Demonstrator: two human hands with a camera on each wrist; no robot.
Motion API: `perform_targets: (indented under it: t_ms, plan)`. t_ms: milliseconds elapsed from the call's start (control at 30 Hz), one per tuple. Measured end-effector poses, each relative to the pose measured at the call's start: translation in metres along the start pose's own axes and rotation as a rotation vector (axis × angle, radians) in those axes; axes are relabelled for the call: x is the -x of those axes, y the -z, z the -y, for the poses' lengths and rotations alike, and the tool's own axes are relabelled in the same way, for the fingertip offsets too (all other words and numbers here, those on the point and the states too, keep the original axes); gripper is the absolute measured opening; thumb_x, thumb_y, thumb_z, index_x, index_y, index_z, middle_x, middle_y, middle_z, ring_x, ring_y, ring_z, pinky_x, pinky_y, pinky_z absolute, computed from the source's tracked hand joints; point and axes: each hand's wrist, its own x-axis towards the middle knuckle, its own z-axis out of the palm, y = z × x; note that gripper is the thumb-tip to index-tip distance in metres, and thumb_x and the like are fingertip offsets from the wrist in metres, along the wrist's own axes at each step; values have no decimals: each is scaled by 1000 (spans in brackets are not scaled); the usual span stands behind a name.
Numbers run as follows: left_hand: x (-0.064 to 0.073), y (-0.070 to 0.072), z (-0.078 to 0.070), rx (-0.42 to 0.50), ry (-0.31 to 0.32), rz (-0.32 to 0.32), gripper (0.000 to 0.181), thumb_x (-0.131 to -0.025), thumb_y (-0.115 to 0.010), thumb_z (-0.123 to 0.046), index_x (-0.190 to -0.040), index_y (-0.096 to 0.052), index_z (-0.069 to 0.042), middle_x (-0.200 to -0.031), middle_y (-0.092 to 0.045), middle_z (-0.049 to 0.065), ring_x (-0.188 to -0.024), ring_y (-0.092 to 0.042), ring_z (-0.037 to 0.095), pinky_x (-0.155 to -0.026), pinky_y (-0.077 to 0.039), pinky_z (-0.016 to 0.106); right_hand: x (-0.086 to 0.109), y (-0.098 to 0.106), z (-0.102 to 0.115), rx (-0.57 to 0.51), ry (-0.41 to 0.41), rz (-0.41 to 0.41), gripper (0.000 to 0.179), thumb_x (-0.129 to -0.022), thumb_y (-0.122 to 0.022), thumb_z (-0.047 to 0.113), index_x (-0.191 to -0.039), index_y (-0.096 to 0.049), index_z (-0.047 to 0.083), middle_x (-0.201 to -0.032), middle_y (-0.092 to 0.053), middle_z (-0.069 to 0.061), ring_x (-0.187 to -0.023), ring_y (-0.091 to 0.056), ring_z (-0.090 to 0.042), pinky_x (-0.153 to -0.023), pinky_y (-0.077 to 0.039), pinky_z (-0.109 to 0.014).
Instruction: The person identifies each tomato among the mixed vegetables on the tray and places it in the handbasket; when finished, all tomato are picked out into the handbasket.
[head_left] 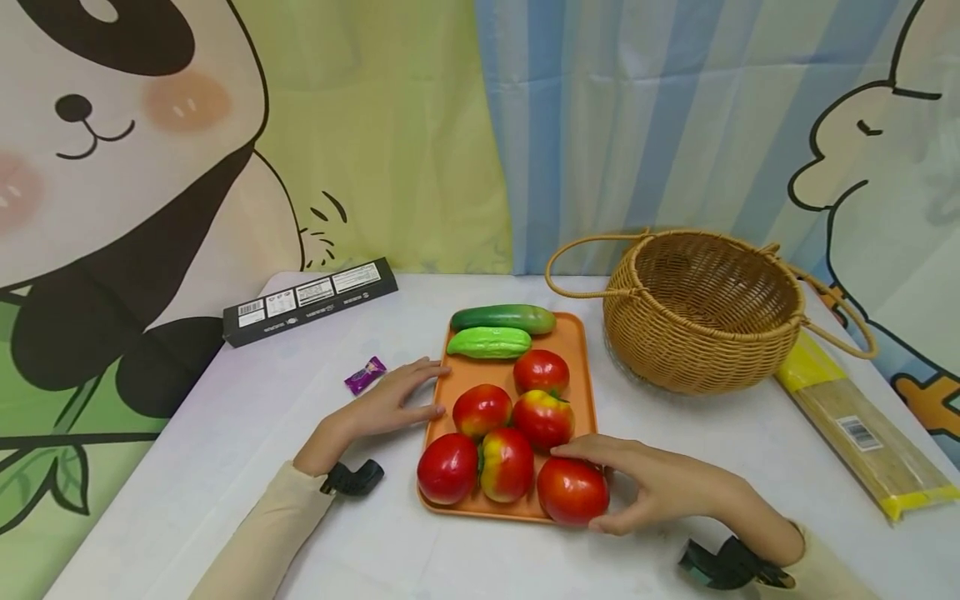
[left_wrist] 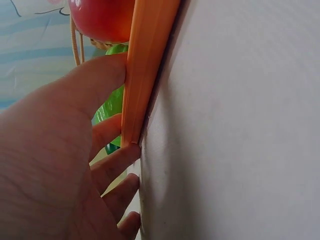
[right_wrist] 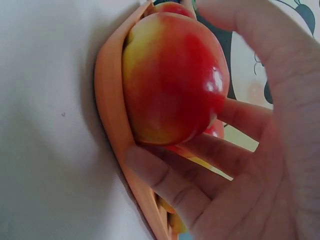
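An orange tray [head_left: 576,350] on the white table holds several shiny round fruits, red with yellow patches. A dark green cucumber [head_left: 502,318] and a lighter, bumpy green vegetable [head_left: 489,342] lie at its far end. My left hand [head_left: 390,400] touches the tray's left edge; in the left wrist view its thumb and fingers rest along the orange rim [left_wrist: 145,65]. My right hand [head_left: 660,483] holds the near-right red fruit [head_left: 573,492], thumb on the near side and fingers around its right and far sides. In the right wrist view that fruit [right_wrist: 175,75] sits against the tray rim.
A wicker basket [head_left: 705,358] with two handles stands right of the tray. Beside it lies a yellow-ended clear packet [head_left: 862,425]. A black box [head_left: 311,302] sits at the back left, and a purple wrapped candy [head_left: 365,376] lies near my left hand. Printed curtains hang behind.
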Motion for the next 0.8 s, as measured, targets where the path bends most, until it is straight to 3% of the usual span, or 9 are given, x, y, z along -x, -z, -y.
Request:
perform_targets:
  t_ms: [433,800]
  plan:
    - [0,0,7,87,-46,40,75,-83,-73,-46,-148,-41,-27,-160,-24,12,-149,-10,36,-117,-5,62,-3,-3,1,49,28,-21,64,-88,-72,42,-143,-45,25,-141,-48,4,-126,-50,-15,-103,-46,-35]
    - [0,0,11,95,-31,53,76,-82,-73,-48,-148,-40,-30,-161,-22,8,-150,-8,33,-117,-4,63,-3,-3,1,65,21,-31,63,-87,-72,44,-142,-46,27,-140,-49,2,-125,-51,-17,-102,-48,-36]
